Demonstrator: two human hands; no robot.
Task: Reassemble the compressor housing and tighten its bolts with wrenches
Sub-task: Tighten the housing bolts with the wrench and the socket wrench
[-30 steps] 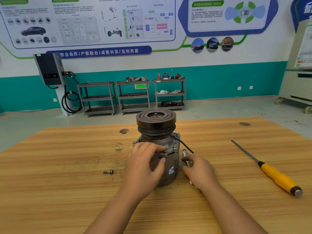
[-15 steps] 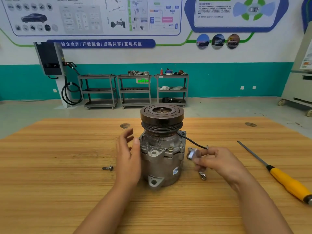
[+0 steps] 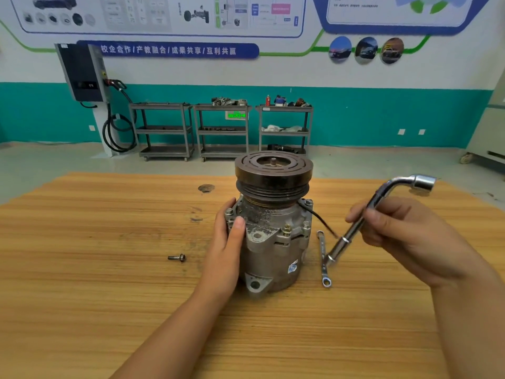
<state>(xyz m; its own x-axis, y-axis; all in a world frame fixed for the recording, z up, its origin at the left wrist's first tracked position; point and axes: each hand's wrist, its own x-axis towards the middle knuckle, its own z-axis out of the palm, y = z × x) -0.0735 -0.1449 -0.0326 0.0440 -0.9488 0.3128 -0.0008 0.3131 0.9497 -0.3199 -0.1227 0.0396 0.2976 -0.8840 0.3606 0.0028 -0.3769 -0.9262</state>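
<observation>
One loose bolt point(image 3: 177, 257) flat on the table point(image 3: 109, 296), at nine o'clock from the compressor point(image 3: 273, 242), probably kept handy for fitting. Left grip point(image 3: 225, 247) clasped round the housing's nine-o'clock flank, steadying it upright. Ring spanner point(image 3: 323, 269) parked at three o'clock. Right grip point(image 3: 410, 236) clenched on the L-shaped socket wrench point(image 3: 345, 240), raised at three o'clock, clear of the compressor, seemingly readied for the bolts.

Wooden table point(image 3: 82, 296) bears compressor point(image 3: 273, 242), bolt point(image 3: 177, 257), spanner point(image 3: 324, 272).

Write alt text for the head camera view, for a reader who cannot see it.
The left hand grips an upright compressor on a wooden table while the right hand holds an L-shaped socket wrench beside it. A ring spanner lies right of the compressor, a loose bolt to its left.
</observation>
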